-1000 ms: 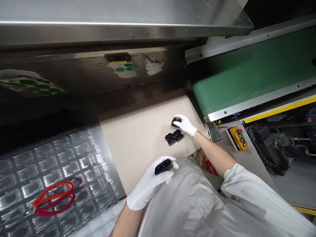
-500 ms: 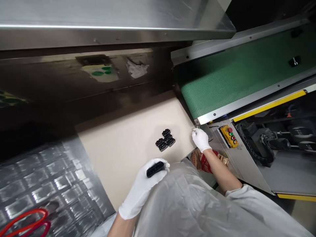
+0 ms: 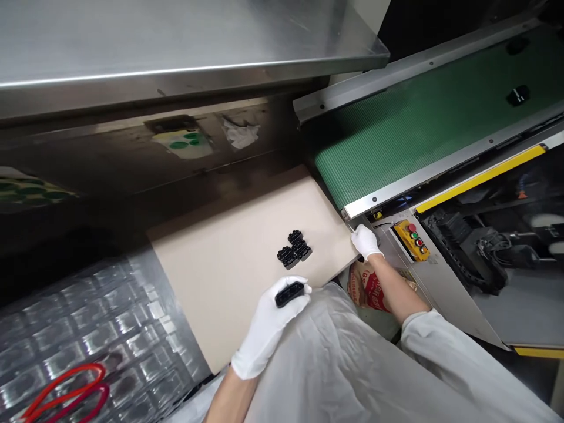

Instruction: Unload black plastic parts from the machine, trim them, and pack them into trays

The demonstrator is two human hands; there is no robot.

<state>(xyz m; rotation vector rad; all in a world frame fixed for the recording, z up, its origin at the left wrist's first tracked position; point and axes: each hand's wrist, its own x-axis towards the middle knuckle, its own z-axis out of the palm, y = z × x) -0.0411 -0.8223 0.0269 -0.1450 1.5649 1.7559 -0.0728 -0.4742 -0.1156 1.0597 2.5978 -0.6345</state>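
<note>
My left hand (image 3: 268, 329), in a white glove, is closed around a dark, oblong moulded plastic part (image 3: 289, 295) with a hollow face. It hangs over the near edge of a beige board (image 3: 220, 264). On the board, just beyond that hand, a cluster of black moulded plastic parts (image 3: 301, 250) lies close together. My right hand (image 3: 366, 241), gloved in white as well, is closed at the board's right corner. A thin tip and a dark bit show at its sides, but what it grips I cannot make out.
A green conveyor belt (image 3: 379, 141) runs off to the upper right, carrying black parts (image 3: 518, 96). Beside it sits a yellow button box (image 3: 412, 240). A steel shelf (image 3: 198, 76) overhangs the board. Red-handled scissors (image 3: 66, 385) lie on clear trays (image 3: 88, 335) at lower left.
The view has shifted slightly. My left hand has moved a little right and up with the black plastic part turned more face-up. My right hand has moved slightly right.
</note>
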